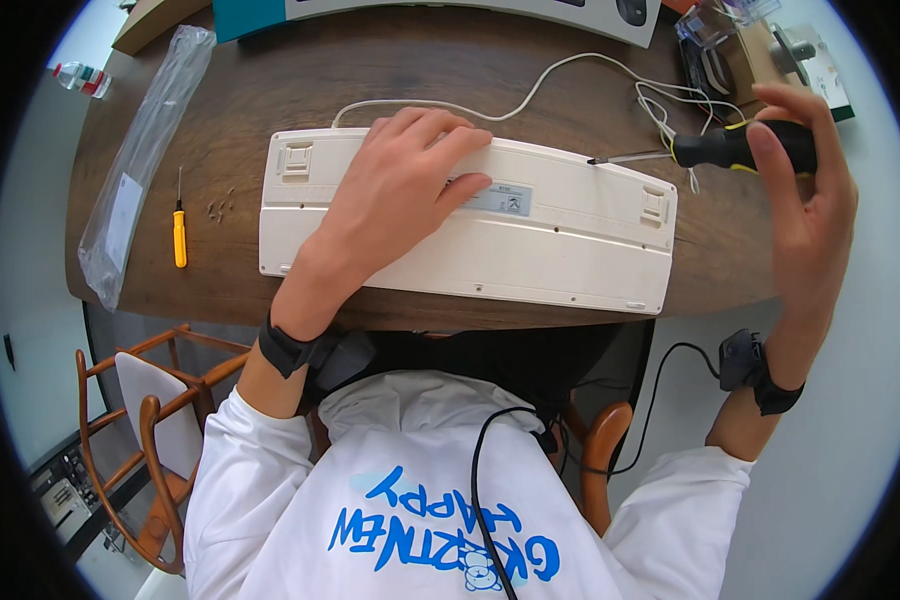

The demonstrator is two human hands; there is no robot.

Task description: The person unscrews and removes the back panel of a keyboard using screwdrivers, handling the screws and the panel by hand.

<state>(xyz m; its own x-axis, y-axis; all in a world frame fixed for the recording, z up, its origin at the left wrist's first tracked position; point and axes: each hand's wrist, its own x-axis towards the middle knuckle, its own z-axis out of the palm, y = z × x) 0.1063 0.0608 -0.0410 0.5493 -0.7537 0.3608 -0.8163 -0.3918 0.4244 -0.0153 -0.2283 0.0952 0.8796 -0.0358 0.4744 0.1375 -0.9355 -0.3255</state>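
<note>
A white keyboard lies upside down on the table, its underside showing two folded feet, several screw holes and a grey label. My left hand rests on its left-middle part, fingers spread toward the far edge, holding nothing. In my right hand is a screwdriver with a black and yellow handle, gripped between thumb and fingers and held nearly level. Its dark tip meets the keyboard's far edge in the picture; whether it touches, I cannot tell. The keyboard's white cable runs from the far edge toward the right.
Left of the keyboard are a small yellow screwdriver, several tiny screws and a clear plastic sleeve. A box stands at the far edge, with more items at the far right. A wooden chair stands at lower left.
</note>
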